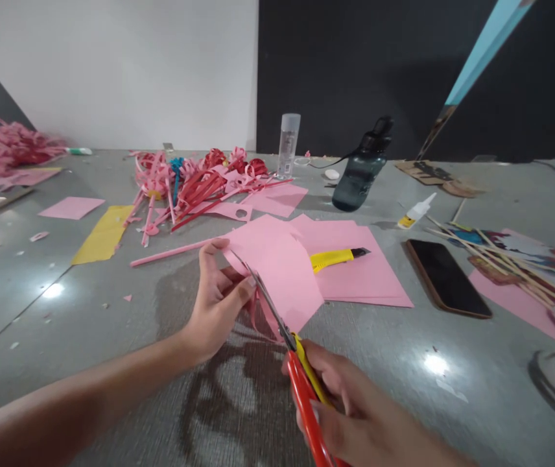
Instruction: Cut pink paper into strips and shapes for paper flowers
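Note:
My left hand (219,301) pinches the left edge of a pink paper sheet (282,266), holding it up off the floor. In my right hand (345,402) is a pair of scissors (301,389) with red and yellow handles. Their blades lie along the sheet's near-left edge and reach up toward my left fingers. A narrow pink strip (270,318) curls down below the blades. Behind the held sheet lie more pink sheets (369,279), with a yellow box cutter (333,259) on top of them.
Pink and red paper curls and strips (200,188) are heaped behind, near yellow paper (102,235). Farther back stand a clear bottle (288,146) and a dark water bottle (361,172). To the right are a glue bottle (416,212), a phone (445,275) and thin wooden sticks (515,269).

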The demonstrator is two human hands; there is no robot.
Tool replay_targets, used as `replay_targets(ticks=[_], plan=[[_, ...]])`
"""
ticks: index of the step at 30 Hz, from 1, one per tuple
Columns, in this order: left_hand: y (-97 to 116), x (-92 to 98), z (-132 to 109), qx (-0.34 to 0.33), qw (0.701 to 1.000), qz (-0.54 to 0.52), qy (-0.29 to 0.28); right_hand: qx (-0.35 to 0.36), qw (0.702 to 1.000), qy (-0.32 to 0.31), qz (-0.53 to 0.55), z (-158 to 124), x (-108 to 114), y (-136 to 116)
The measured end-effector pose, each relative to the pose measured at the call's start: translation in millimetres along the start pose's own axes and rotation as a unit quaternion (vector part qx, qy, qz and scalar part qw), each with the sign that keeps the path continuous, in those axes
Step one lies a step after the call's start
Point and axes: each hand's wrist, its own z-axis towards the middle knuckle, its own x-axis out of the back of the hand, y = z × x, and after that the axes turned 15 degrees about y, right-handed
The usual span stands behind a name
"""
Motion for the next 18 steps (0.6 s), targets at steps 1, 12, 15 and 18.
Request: replay_targets(ticks=[1,12,15,18], plan=[[0,0.0,0,0.002,1.0,-0.002,-0.003,-0.002,1.0,-0.003,-0.001,1,0,1],[-4,0.0,2,-0.018,0.999,-0.011,-0.032,-0.034,0.997,-0.032,0.067,15,21,24],[-4,-0.4,2,-0.019,0.999,-0.007,-0.031,-0.043,0.996,-0.027,0.072,17,20,21],[-4,-1.0,2,-0.024,0.999,-0.001,-0.025,-0.054,0.996,-0.026,0.069,18,20,19]])
